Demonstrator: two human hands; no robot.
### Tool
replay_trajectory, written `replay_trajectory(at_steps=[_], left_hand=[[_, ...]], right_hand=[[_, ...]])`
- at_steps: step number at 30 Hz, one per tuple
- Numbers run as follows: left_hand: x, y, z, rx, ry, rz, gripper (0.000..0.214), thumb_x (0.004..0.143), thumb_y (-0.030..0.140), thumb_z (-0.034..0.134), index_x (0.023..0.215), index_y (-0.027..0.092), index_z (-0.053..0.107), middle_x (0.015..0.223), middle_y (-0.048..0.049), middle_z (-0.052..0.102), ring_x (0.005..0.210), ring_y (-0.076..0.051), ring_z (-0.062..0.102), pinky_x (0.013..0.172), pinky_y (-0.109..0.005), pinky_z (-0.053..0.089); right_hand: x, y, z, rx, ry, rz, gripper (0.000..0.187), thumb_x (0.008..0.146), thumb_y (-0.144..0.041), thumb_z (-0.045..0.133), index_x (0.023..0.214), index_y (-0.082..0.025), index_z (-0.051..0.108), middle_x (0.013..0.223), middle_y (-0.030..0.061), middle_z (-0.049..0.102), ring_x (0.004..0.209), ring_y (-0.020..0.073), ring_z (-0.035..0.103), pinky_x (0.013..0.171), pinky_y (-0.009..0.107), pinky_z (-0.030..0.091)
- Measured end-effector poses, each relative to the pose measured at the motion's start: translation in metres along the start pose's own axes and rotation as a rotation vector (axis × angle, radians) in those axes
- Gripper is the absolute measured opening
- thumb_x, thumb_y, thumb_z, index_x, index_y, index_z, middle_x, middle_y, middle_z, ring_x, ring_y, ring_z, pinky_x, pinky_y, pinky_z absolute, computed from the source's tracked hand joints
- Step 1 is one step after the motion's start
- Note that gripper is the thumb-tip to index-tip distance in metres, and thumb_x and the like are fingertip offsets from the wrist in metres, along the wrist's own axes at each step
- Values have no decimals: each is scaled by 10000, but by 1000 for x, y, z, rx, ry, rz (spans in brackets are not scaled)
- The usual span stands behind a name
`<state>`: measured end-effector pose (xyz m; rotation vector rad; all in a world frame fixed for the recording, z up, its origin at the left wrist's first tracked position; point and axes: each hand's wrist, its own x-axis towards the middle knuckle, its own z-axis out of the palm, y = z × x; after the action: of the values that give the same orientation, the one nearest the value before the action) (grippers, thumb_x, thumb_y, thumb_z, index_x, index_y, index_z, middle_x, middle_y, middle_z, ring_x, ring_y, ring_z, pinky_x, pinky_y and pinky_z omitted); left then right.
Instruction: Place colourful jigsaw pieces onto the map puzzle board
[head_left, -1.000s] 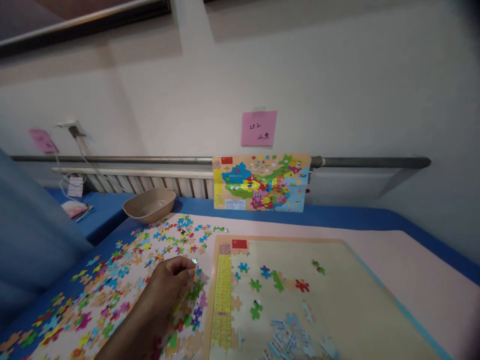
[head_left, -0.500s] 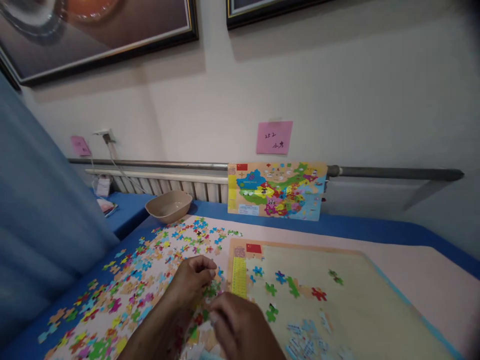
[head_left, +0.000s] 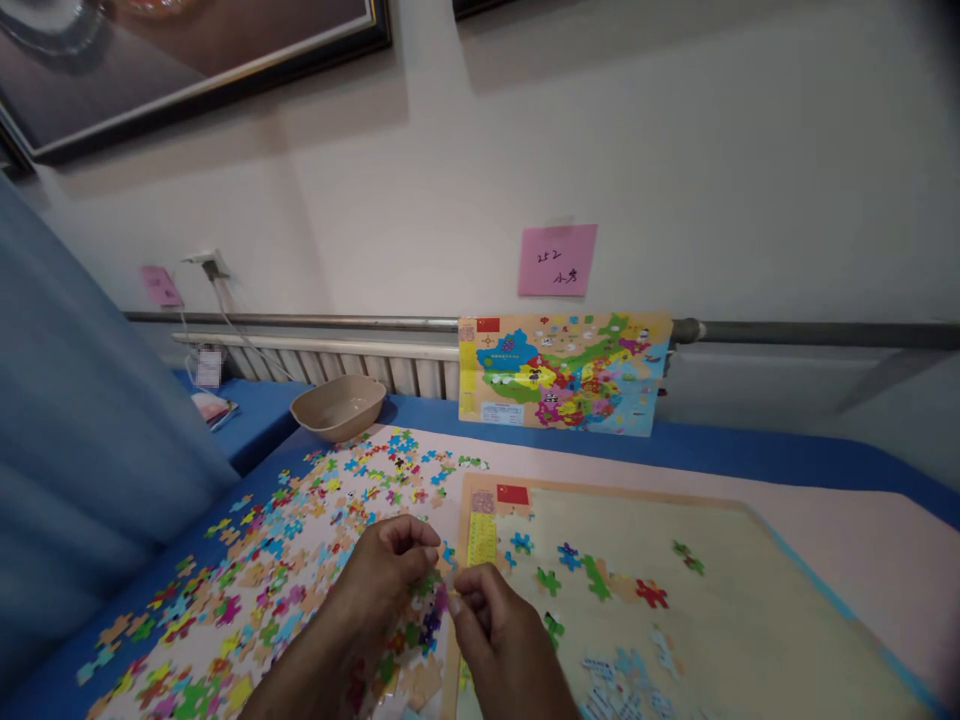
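My left hand [head_left: 390, 578] hovers over the scattered puzzle pieces [head_left: 285, 550], its fingers curled in a pinch at the left edge of the puzzle board [head_left: 750, 620]. Just to its right, my right hand [head_left: 499, 630] has its fingertips pinched towards the left hand. A small piece seems to sit between the two hands, too small to name. The board holds a yellow strip, a red flag and a few placed pieces [head_left: 592, 580].
A tan bowl [head_left: 339, 407] stands at the back left. A coloured reference map [head_left: 562, 373] leans on the radiator pipe under a pink note [head_left: 557, 260]. Blue fabric [head_left: 75, 440] rises at the left. The table's blue edge runs behind.
My right hand has come into view and risen to meet the left hand at the board's left edge. The camera has tilted up and shifted a little.
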<state>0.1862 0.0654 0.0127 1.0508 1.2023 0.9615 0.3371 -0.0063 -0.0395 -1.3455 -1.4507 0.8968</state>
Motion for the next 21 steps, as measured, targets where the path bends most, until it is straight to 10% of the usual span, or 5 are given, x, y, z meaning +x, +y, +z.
replay_trajectory(at_steps=[21], left_hand=[[-2, -12, 3, -8, -99, -13, 382, 541, 334, 851, 834, 148, 692, 563, 64, 556, 472, -61, 411, 486, -211, 254]], right_hand=[[3, 12, 2, 101, 32, 134, 267, 957, -466, 552, 963, -217, 647, 874, 47, 672, 740, 191, 626, 589, 244, 449]])
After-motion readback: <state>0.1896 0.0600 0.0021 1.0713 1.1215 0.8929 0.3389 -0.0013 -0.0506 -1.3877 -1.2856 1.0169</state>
